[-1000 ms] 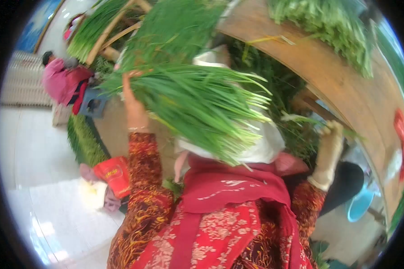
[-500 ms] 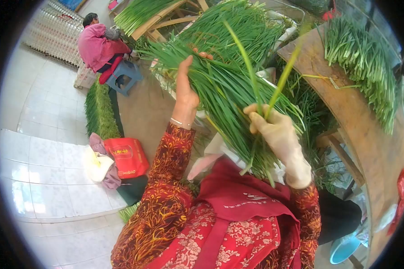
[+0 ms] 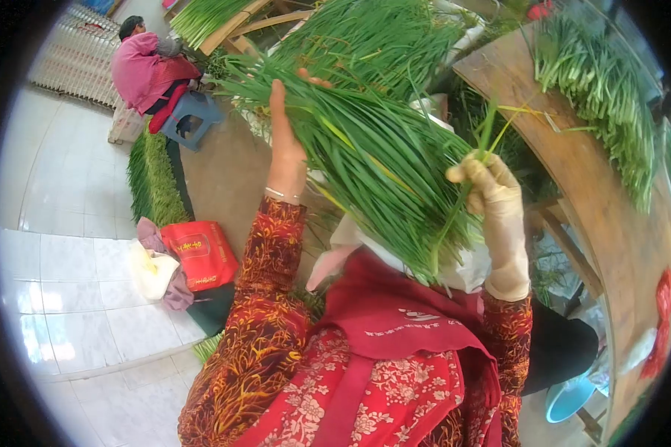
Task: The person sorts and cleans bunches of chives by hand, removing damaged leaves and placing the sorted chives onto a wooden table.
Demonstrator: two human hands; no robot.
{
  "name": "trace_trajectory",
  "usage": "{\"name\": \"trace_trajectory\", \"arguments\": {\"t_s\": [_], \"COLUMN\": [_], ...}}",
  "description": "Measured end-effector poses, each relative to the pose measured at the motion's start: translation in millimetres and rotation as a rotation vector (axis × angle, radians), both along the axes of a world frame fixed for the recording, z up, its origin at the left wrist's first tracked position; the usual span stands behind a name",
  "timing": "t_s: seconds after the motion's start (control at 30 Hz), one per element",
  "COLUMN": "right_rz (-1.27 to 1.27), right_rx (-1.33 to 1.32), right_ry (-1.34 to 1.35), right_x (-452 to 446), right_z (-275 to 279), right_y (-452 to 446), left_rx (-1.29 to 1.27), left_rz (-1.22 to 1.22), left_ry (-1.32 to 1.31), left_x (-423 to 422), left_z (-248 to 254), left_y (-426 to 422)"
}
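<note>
A large bunch of long green leafy stalks (image 3: 380,156) lies across my bare left hand (image 3: 287,141), whose thumb shows on the near side and fingertips on the far side. The pale stalk ends point down to the right, over a white cloth on my lap. My right hand (image 3: 492,182), in a cream glove, pinches a few green and yellowish blades (image 3: 489,134) at the right edge of the bunch. Behind the bunch is a pile of similar green stalks (image 3: 373,41).
A curved wooden board (image 3: 574,194) at the right bears more stalks (image 3: 596,97) and a red bag (image 3: 660,320). A person in pink (image 3: 145,74) sits on a blue stool (image 3: 191,119) at the upper left. A red bag (image 3: 200,253) lies at the left, a blue basin (image 3: 569,401) at the lower right.
My right hand came in from the far right to the bunch, then shifted slightly right with the blades. The bunch has turned, its pale ends now lower, in my left hand.
</note>
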State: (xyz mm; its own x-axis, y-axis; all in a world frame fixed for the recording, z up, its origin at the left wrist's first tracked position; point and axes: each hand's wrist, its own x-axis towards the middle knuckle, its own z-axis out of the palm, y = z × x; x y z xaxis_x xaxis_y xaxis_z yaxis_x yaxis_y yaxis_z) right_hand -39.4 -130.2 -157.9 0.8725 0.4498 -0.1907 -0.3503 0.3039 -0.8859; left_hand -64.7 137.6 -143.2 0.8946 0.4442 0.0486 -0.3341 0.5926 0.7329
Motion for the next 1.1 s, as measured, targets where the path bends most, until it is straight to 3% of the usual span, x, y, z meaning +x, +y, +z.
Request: {"name": "trace_trajectory", "arguments": {"t_s": [0.03, 0.13, 0.17, 0.2, 0.3, 0.37, 0.53, 0.6, 0.67, 0.73, 0.87, 1.0, 1.1], "right_rz": [-0.059, 0.015, 0.153, 0.202, 0.234, 0.168, 0.098, 0.201, 0.029, 0.030, 0.007, -0.070, -0.139], "right_rx": [0.108, -0.011, -0.151, -0.126, -0.313, -0.761, -0.993, -0.952, -0.819, -0.406, 0.055, 0.189, 0.206], "right_ry": [0.065, -0.034, -0.004, -0.069, -0.217, -0.696, -0.984, -0.931, -0.883, -0.416, 0.056, 0.071, -0.014], "right_x": [-0.8, -7.0, -9.7, -15.3, -17.3, -18.3, -20.9, -20.2, -20.3, -17.7, -9.3, -7.3, -16.3], "right_z": [-3.9, 1.0, 12.4, 13.0, -4.4, -12.3, -13.1, -11.8, -19.1, -19.2, -21.9, -31.2, -29.0], "right_y": [-5.5, -10.2, -9.8, -1.2, 22.6, 34.8, 44.3, 45.0, 39.8, 27.4, -4.9, -40.4, -60.0], "left_rx": [-0.089, -0.085, -0.157, -0.157, -0.055, -0.032, 0.073, 0.096, 0.040, 0.017, 0.098, 0.313, 0.109], "left_rz": [-0.031, -0.060, -0.091, -0.100, -0.051, 0.009, 0.159, 0.157, 0.014, 0.007, 0.026, 0.039, 0.017], "left_ry": [-0.003, -0.026, -0.045, -0.042, -0.013, 0.009, 0.163, 0.185, 0.023, 0.020, 0.054, 0.029, 0.024], "left_x": [1.3, 2.3, 2.1, 2.9, 3.9, 3.2, -5.6, -5.4, -2.3, -3.9, -6.2, -12.9, -5.3], "left_z": [-1.6, -1.5, 0.9, 1.5, 4.8, 9.1, 21.1, 17.2, 9.5, 7.6, 3.3, -2.8, -3.2], "left_y": [3.0, 4.1, 2.5, 2.4, 0.9, -3.9, -15.1, -12.1, -4.6, -3.1, -4.8, -9.9, -3.4]}}
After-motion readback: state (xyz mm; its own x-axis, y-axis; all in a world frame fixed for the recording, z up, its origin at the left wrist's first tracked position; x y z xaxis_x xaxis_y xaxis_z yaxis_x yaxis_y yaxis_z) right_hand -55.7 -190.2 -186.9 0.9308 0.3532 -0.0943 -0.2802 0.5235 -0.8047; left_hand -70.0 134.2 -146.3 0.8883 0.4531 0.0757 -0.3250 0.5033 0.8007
